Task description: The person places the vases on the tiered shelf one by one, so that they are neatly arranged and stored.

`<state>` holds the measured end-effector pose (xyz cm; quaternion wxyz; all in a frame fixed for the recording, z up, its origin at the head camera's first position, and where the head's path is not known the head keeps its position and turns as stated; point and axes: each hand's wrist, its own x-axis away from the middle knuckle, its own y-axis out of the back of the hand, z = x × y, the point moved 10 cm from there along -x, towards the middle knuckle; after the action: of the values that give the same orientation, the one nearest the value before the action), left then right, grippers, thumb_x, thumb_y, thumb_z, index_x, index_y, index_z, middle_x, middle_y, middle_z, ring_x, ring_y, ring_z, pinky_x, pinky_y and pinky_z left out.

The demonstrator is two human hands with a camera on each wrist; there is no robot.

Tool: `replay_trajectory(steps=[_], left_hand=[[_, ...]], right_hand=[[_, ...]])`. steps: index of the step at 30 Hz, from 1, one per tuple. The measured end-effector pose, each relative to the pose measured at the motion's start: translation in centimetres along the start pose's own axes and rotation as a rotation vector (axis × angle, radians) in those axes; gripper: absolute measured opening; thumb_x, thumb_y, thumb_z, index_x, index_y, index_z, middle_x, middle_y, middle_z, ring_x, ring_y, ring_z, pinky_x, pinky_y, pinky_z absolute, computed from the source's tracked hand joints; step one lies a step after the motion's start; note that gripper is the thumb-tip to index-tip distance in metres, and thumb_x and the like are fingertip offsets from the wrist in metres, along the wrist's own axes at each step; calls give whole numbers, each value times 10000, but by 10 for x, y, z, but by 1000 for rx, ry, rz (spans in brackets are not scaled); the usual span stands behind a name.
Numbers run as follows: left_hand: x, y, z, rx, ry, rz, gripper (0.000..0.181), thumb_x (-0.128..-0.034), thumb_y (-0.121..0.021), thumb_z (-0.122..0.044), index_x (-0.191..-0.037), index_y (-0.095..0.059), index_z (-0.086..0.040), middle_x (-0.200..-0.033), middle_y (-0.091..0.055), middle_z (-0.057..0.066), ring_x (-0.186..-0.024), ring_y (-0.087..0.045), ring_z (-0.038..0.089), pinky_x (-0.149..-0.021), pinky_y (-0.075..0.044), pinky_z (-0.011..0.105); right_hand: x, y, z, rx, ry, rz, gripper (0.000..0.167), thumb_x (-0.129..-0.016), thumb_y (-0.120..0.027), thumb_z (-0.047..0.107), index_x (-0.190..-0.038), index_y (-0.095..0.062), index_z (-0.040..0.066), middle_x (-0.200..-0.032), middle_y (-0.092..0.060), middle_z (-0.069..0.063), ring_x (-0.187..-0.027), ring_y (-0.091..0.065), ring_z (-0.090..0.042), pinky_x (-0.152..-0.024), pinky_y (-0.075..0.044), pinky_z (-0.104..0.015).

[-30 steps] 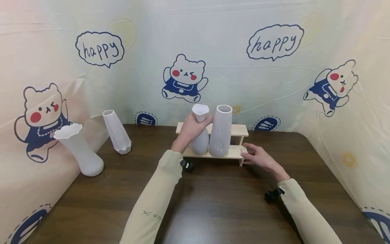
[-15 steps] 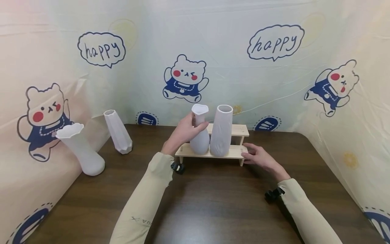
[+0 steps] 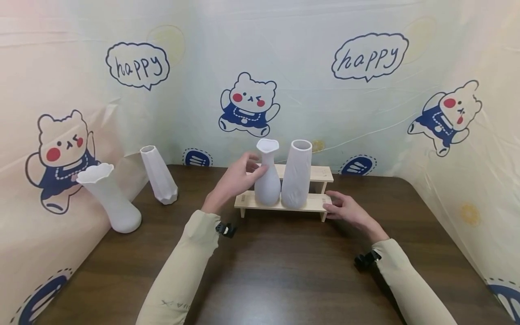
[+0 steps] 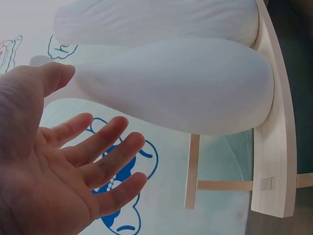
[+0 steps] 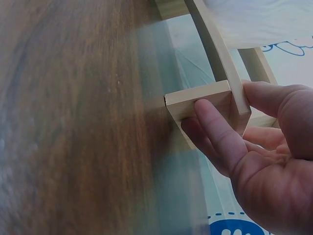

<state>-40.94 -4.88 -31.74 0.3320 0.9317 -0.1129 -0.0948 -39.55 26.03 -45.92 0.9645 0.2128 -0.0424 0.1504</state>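
Two white vases stand side by side on the lower step of a wooden two-step stand (image 3: 318,202): a narrow-necked vase (image 3: 267,186) on the left, a taller tapered vase (image 3: 296,176) on the right. My left hand (image 3: 235,180) is beside the narrow-necked vase, fingers spread; in the left wrist view the hand (image 4: 63,161) has its thumb by the neck of the vase (image 4: 186,83). At the stand's right end my right hand (image 3: 352,213) holds the lower step; in the right wrist view its fingers (image 5: 220,132) lie against the leg and the thumb on the board.
On the left of the brown table (image 3: 260,271), a faceted white vase (image 3: 160,176) and a wavy-rimmed white vase (image 3: 113,203) stand apart. A cloth (image 3: 304,90) printed with bears hangs behind and at both sides.
My left hand has let go of the narrow-necked vase's neck and moved left, its fingers opening. The vases and stand have stayed put, with my right hand still at the stand's end.
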Motion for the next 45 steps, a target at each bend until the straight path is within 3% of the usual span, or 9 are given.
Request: replay_trajectory(steps=[5, 17, 28, 32, 38, 45], left_hand=[[10, 8, 4, -8, -11, -38, 584, -930, -553, -572, -1380, -429, -221, -1331, -584, 69, -1244, -558, 249, -998, -512, 505], [40, 49, 5, -84, -87, -247, 400, -980, -548, -423, -1294, -533, -175, -1249, -655, 105, -1130, -623, 264, -940, -548, 456], [73, 102, 0, -134, -137, -433, 364, -983, -561, -378, -1247, -561, -129, -1151, -684, 105, -1018, -637, 261, -883, -539, 465], [85, 120, 3, -131, -131, -482, 383, -982, -558, -387, -1246, -562, -110, -1147, -679, 118, -1028, -629, 270, -925, -521, 475], [98, 139, 11, -123, -110, -498, 460, -980, -523, -464, -1279, -546, -116, -1213, -649, 136, -1076, -601, 294, -945, -498, 516], [114, 168, 21, -123, -111, -601, 442, -978, -538, -433, -1256, -568, -91, -1199, -662, 157, -1099, -634, 327, -943, -509, 537]], right_hand=[[0, 0, 0, -2, 3, 2, 748, -950, -642, 295, -1536, -250, 46, -1355, -504, -332, -1085, -643, -291, -895, -575, -423], [0, 1, 0, 1, 23, 10, 723, -967, -622, 258, -1529, -239, 10, -1341, -507, -353, -1064, -659, -275, -891, -573, -427], [0, 0, 1, -5, 10, 7, 719, -960, -633, 265, -1528, -256, 35, -1336, -519, -336, -1067, -653, -291, -896, -570, -443], [0, 0, 1, 5, 12, 8, 712, -959, -635, 264, -1524, -266, 39, -1321, -532, -330, -1055, -658, -292, -890, -573, -440], [1, 0, 3, 0, 29, 16, 736, -962, -630, 266, -1529, -236, 12, -1320, -524, -349, -1063, -658, -301, -898, -566, -452], [1, 0, 2, -9, 19, 6, 719, -961, -632, 250, -1524, -251, 16, -1315, -532, -345, -1052, -665, -280, -885, -573, -439]])
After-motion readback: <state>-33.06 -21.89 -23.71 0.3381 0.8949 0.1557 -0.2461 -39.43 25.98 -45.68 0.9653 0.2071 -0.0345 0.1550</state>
